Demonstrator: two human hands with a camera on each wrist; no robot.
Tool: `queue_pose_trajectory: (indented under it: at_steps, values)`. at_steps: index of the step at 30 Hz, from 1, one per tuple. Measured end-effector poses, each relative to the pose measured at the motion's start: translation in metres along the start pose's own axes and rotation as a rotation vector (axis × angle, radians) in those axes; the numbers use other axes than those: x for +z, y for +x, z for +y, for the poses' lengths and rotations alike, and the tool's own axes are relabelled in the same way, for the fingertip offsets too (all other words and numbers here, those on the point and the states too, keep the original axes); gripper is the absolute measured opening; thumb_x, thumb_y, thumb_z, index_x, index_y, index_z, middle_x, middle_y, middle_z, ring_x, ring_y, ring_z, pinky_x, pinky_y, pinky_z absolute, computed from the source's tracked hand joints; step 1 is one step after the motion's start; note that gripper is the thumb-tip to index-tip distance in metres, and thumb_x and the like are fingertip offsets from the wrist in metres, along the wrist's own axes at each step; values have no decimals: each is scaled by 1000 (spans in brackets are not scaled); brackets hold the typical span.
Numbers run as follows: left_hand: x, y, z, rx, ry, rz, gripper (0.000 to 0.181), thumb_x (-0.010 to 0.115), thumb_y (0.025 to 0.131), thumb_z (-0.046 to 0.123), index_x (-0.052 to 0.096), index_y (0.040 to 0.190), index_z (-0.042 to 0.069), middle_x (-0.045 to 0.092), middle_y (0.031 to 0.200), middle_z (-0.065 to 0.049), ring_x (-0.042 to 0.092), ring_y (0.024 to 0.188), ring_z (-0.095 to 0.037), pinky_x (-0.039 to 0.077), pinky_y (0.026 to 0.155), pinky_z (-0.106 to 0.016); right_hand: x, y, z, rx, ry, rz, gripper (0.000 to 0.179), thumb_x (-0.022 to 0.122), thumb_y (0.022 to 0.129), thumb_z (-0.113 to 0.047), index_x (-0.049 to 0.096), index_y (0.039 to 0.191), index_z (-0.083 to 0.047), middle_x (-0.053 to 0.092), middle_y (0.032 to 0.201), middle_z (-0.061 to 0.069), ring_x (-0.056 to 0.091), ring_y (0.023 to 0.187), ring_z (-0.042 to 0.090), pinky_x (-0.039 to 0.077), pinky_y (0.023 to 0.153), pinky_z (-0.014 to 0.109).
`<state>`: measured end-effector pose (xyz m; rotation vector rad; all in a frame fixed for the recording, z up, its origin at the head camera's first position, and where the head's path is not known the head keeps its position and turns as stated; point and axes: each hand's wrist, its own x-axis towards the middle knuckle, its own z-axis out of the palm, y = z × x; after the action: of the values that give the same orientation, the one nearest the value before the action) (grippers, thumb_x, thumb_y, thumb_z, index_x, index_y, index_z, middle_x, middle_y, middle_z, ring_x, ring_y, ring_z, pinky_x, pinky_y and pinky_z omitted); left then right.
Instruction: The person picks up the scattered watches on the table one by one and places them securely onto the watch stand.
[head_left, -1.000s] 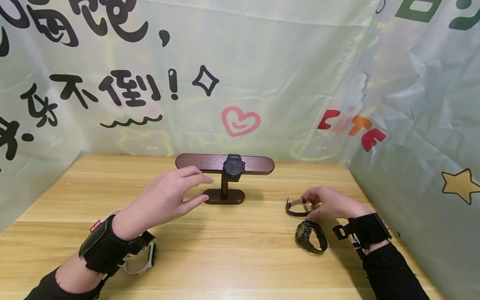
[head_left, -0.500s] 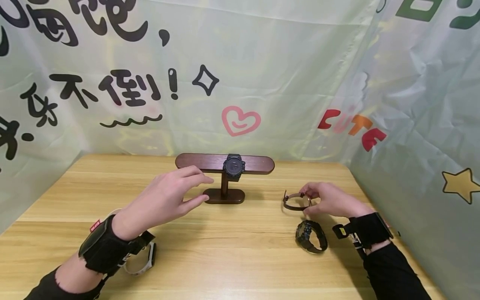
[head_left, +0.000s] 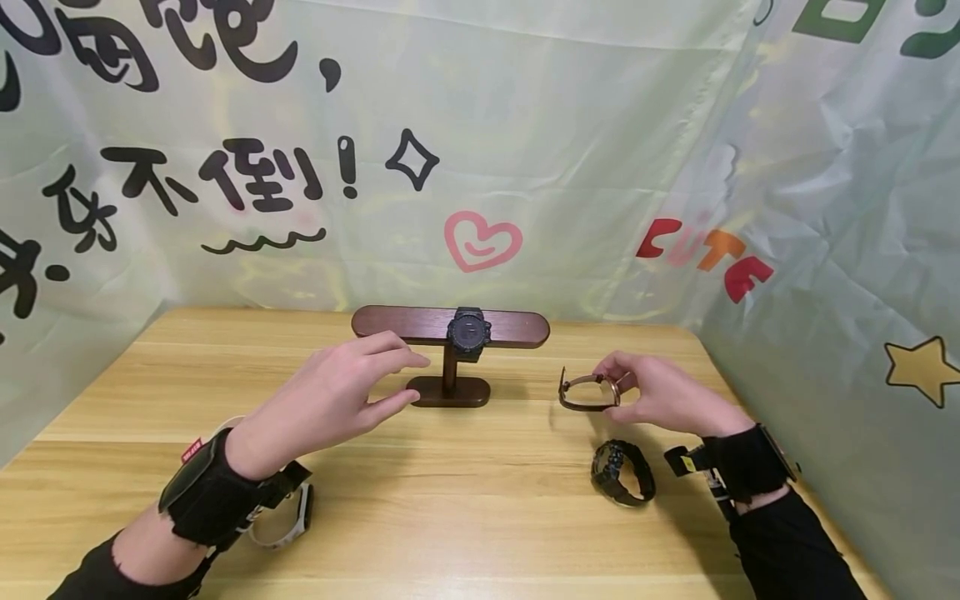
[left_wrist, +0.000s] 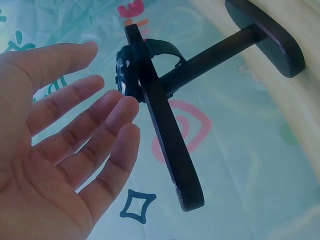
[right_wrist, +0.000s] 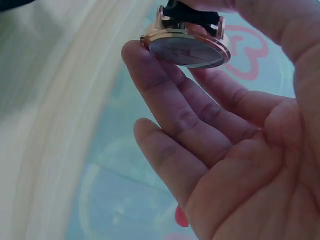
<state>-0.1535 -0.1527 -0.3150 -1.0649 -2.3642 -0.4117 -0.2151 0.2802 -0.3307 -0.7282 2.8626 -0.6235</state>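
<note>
My right hand (head_left: pixel 660 396) pinches a wristwatch (head_left: pixel 588 407) by its case, thumb on one side and fingers on the other. In the right wrist view the wristwatch (right_wrist: pixel 190 49) shows a rose-gold case, a pale dial and a dark strap. Relaxed and holding nothing, my left hand (head_left: pixel 337 387) hovers just left of a dark wooden watch stand (head_left: pixel 390 321). A black watch (head_left: pixel 468 333) is strapped round the stand's crossbar, right of its middle. From the left wrist view, the fingers (left_wrist: pixel 122 107) spread beside the stand (left_wrist: pixel 170 145) and the black watch's face.
Another black watch (head_left: pixel 622 473) stands on its side on the wooden table (head_left: pixel 450 517), below my right hand. A white-banded watch (head_left: pixel 288 525) lies near my left wrist, partly hidden by it. Printed cloth (head_left: pixel 585 150) hangs behind and at the right.
My right hand has lifted the dark-strapped wristwatch and carried it a little left and away from me. The left hand, the stand and the other watches stay in place.
</note>
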Motion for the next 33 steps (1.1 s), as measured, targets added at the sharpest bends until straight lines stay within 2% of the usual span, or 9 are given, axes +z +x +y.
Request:
queue_pose_trajectory:
  at_steps: [7, 16, 20, 25, 33]
  values:
    - [0, 0, 1, 13, -20, -2, 32, 87, 92, 22, 78, 121, 12, 73, 110, 0, 59, 68, -3, 56, 63, -22, -2, -3, -9, -45, -24, 42, 47, 86, 86, -16, 65, 128, -11, 73, 122, 6, 71, 111, 25, 59, 96, 44]
    - [1, 2, 4, 49, -43, 15, 32, 88, 91, 20, 77, 119, 11, 72, 109, -1, 64, 74, -5, 60, 68, -25, -4, -6, -22, -97, -39, 94, 47, 87, 85, -18, 65, 127, -15, 74, 122, 1, 72, 109, 18, 60, 95, 40]
    - [3, 3, 7, 69, -48, 13, 31, 88, 91, 20, 77, 118, 12, 72, 109, 0, 68, 82, -7, 63, 74, -27, -6, -8, -28, -125, -45, 111, 46, 87, 86, -15, 66, 127, -17, 73, 113, -6, 70, 105, 11, 58, 93, 35]
    - [5, 3, 10, 84, -51, 22, 31, 89, 90, 18, 77, 118, 11, 71, 107, 1, 68, 82, -7, 62, 73, -27, -7, -11, -37, -156, -59, 131, 46, 88, 85, -14, 67, 126, -20, 68, 99, -16, 69, 99, 3, 58, 91, 31]
    - [5, 3, 13, 88, -65, 20, 31, 88, 90, 18, 77, 118, 13, 71, 108, 2, 64, 81, -5, 60, 71, -25, -6, -15, -57, -250, -88, 189, 49, 91, 81, -13, 71, 125, -19, 69, 97, -20, 67, 93, -2, 61, 88, 29]
